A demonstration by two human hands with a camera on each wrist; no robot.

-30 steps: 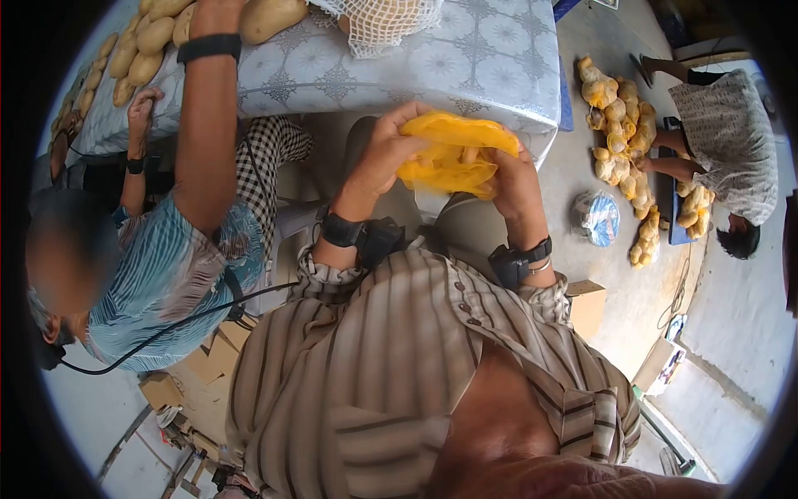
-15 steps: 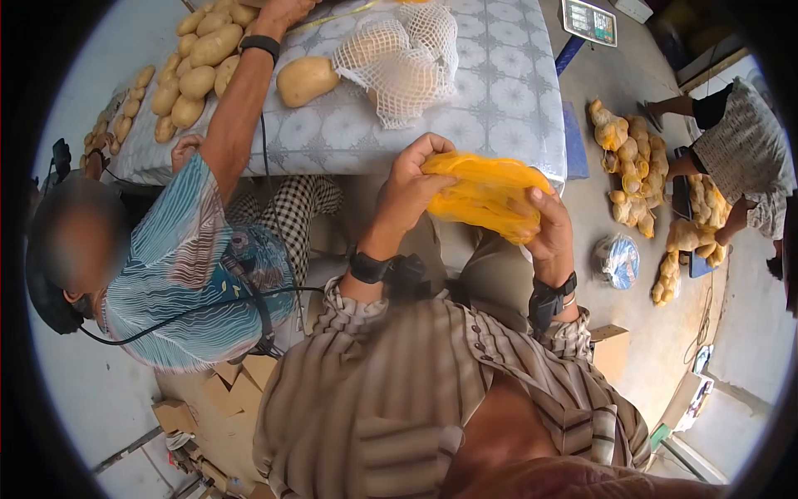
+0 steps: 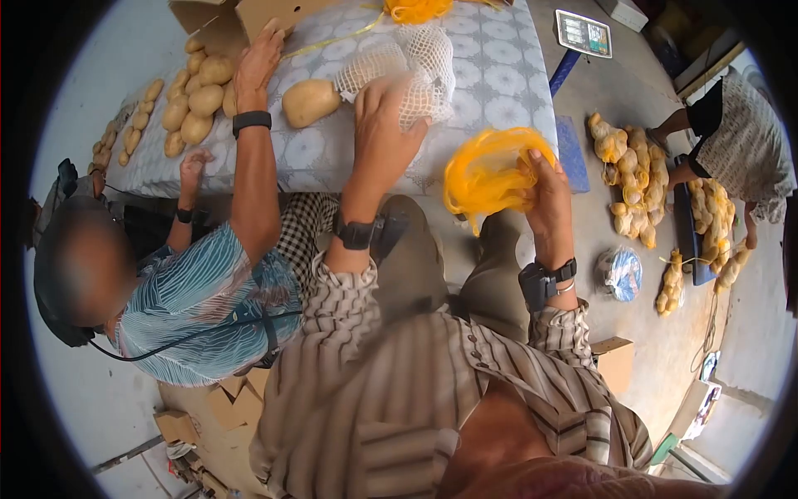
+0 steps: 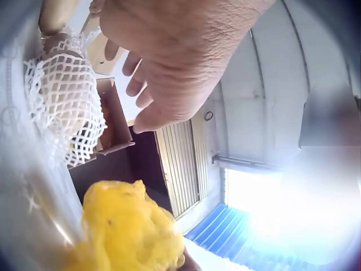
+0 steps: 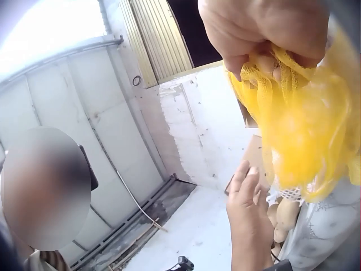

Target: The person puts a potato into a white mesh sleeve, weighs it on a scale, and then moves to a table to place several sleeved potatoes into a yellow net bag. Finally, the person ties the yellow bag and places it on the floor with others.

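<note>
My right hand [image 3: 549,195] pinches a yellow mesh bag [image 3: 465,187], its rim spread in a loose ring beside the table's front edge. In the right wrist view, the mesh [image 5: 299,141] hangs in folds below the fingers. My left hand [image 3: 386,133] reaches over the table, close to potatoes in white foam netting [image 3: 432,75]. The left wrist view has its fingers [image 4: 135,87] loosely extended, with the foam netting [image 4: 70,101] beside them and nothing held. A bare potato [image 3: 312,103] touches the netted ones on their left.
A neighbour's hand [image 3: 259,62] reaches across the patterned tablecloth [image 3: 490,91] near a cardboard box [image 3: 283,17] and piled potatoes [image 3: 199,96]. More yellow mesh [image 3: 416,8] lies farther back. Filled bags [image 3: 636,179] lie on the floor by another person and a scale display [image 3: 583,35].
My left hand has let go of the yellow mesh bag and moved up over the table to the netted potatoes. The right hand keeps the bag, now hanging as a loose ring.
</note>
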